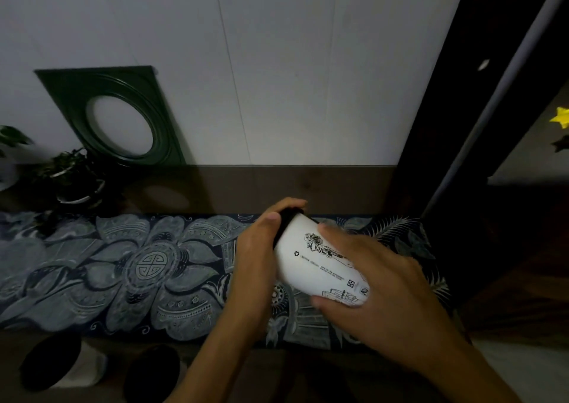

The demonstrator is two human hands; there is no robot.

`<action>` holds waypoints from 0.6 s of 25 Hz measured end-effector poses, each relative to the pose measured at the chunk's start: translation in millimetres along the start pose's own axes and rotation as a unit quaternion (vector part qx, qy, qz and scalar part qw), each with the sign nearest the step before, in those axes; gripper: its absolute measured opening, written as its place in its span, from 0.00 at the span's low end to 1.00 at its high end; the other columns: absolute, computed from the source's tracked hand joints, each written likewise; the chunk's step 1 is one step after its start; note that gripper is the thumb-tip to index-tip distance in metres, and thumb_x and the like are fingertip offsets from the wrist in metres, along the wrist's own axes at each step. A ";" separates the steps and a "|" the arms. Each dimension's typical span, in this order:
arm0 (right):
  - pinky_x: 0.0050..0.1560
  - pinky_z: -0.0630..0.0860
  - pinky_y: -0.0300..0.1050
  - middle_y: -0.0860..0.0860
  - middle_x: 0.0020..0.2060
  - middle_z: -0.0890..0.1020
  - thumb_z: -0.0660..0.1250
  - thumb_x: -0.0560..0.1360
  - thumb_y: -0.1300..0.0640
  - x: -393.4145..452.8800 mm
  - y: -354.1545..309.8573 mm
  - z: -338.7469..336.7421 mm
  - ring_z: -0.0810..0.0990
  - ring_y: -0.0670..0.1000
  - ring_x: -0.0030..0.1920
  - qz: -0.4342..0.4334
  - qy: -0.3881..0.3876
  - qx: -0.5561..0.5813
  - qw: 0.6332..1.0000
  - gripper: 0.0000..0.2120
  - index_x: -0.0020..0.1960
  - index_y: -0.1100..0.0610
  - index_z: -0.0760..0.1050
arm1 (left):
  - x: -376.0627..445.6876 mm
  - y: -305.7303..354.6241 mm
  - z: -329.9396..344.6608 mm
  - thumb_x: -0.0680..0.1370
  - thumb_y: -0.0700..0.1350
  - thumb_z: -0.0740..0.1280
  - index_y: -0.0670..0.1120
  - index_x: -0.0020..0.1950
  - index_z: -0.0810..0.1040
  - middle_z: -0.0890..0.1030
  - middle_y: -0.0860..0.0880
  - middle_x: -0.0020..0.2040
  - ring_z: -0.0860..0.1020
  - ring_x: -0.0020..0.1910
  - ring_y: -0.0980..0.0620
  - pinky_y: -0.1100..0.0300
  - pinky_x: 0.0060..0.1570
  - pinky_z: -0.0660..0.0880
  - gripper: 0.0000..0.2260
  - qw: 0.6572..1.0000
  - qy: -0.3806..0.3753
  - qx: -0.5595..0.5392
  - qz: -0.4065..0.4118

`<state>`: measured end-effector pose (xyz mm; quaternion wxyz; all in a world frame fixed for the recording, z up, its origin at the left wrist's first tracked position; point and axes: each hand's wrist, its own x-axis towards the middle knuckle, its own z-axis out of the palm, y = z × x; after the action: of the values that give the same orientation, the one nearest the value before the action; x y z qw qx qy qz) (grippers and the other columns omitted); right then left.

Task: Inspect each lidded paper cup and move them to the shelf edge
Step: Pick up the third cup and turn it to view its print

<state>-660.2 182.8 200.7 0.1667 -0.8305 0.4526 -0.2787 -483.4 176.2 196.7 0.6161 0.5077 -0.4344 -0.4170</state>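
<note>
You are holding 1 lidded paper cup (317, 261) in both hands above the patterned cloth (129, 267) that is covering the shelf, so in my judgement you are working through the inspection step on this cup rather than the placing step. The cup is lying tipped over almost onto its side: its long axis is running from upper left to lower right, with the black lid (288, 218) pointing up-left, away from you towards the pale wall panel (277, 79), and the base pointing down-right into your right palm. Your left hand (261, 258) is curling around the lid end, thumb and fingers closing on the rim, while your right hand (385, 298) is wrapping the lower body, fingers spread across the printed side and thumb underneath. The cup is touching nothing but your hands. 2 more dark-lidded cups (50, 362) are sitting at the lower left near edge, close together, so some of the set appears to be waiting or already placed; I cannot tell which. Next, you are probably needing to bring the cup back upright, lid on top, keeping the grip light so the paper wall is not buckling, then set it down on its base at the shelf edge.
</note>
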 end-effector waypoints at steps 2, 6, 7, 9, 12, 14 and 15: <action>0.52 0.82 0.45 0.29 0.58 0.76 0.72 0.59 0.31 -7.0 -8.0 -0.1 0.80 0.41 0.54 0.078 -0.027 0.129 0.988 0.40 0.68 0.22 0.60 | -6.7 3.7 -4.3 0.75 0.57 0.58 0.55 0.52 0.86 0.87 0.51 0.56 0.84 0.55 0.50 0.57 0.53 0.79 0.18 0.999 -0.014 0.024 0.027; 0.42 0.83 0.39 0.34 0.56 0.81 0.78 0.57 0.40 -12.9 -7.5 5.5 0.84 0.41 0.53 0.145 -0.051 0.410 0.899 0.31 0.58 0.26 0.75 | -18.5 9.4 -9.4 0.78 0.57 0.58 0.55 0.57 0.85 0.86 0.55 0.59 0.83 0.58 0.53 0.61 0.56 0.79 0.19 0.996 -0.033 0.049 0.069; 0.42 0.84 0.43 0.40 0.55 0.84 0.80 0.57 0.42 -13.8 -7.4 5.1 0.85 0.45 0.52 0.166 -0.060 0.462 0.869 0.31 0.58 0.31 0.77 | -21.6 10.2 -9.9 0.78 0.56 0.57 0.55 0.58 0.85 0.85 0.55 0.59 0.82 0.59 0.53 0.63 0.56 0.78 0.18 0.995 -0.037 0.052 0.077; 0.43 0.85 0.50 0.49 0.55 0.85 0.81 0.57 0.44 -14.9 -8.1 4.0 0.87 0.53 0.51 0.192 -0.079 0.504 0.838 0.32 0.60 0.38 0.79 | -26.5 12.2 -10.0 0.79 0.56 0.57 0.55 0.58 0.85 0.86 0.55 0.59 0.82 0.59 0.54 0.64 0.55 0.77 0.18 0.994 -0.038 0.053 0.087; 0.44 0.86 0.51 0.49 0.56 0.84 0.79 0.59 0.40 -16.4 -14.5 -3.0 0.87 0.51 0.51 0.181 -0.084 0.475 0.857 0.31 0.61 0.36 0.78 | -27.8 19.6 -7.2 0.76 0.56 0.59 0.58 0.53 0.86 0.87 0.55 0.56 0.84 0.56 0.53 0.62 0.53 0.80 0.16 0.996 -0.010 0.041 0.079; 0.46 0.86 0.49 0.43 0.59 0.81 0.75 0.59 0.33 -18.4 -23.3 -8.6 0.85 0.45 0.52 0.159 -0.070 0.375 0.911 0.34 0.64 0.30 0.71 | -24.5 25.9 -6.1 0.76 0.52 0.61 0.58 0.48 0.87 0.88 0.55 0.53 0.84 0.53 0.53 0.58 0.52 0.80 0.14 0.997 0.014 0.047 0.056; 0.48 0.85 0.48 0.40 0.61 0.78 0.73 0.59 0.30 -20.5 -26.7 -9.8 0.83 0.44 0.53 0.143 -0.067 0.274 0.949 0.39 0.68 0.28 0.64 | -23.1 29.1 -5.2 0.76 0.50 0.61 0.57 0.47 0.88 0.88 0.56 0.51 0.84 0.52 0.54 0.58 0.52 0.79 0.14 0.997 0.020 0.057 0.049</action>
<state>-657.5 214.2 216.2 0.4563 -0.6961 0.4602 -0.3089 -482.6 203.6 222.3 0.6145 0.5284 -0.4691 -0.3510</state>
